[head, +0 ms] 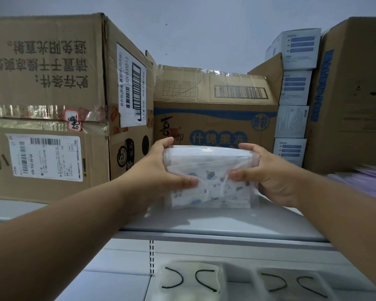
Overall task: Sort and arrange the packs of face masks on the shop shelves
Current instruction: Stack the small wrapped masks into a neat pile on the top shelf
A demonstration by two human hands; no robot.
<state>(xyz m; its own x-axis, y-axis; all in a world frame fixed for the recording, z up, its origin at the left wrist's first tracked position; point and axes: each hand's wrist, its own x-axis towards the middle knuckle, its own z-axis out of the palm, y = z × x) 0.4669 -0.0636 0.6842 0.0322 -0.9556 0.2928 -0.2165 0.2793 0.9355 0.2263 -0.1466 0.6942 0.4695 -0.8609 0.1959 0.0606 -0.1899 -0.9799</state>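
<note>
Now left hand [161, 168] and right hand [267, 170] grip clear pack [211, 177] of printed masks

The grey shelf [204, 222] carries cardboard boxes [52, 105], stacked blue-white cartons [291, 120] and a mask pack [211, 183].

Top shelf [204, 222]: back is closed off by a jelly carton [215, 118]. Left side is walled by a large stacked carton [46, 105] reaching the front edge. Right side is blocked by a column of blue-and-white mask boxes [295, 101] and a tall carton [352, 94]; purple packs [360, 181] lie at its foot. A bare strip is left along the front edge. The middle gap is filled by a printed mask pack [211, 183], gripped at both ends by the left hand [161, 170] and right hand [267, 174].
</note>
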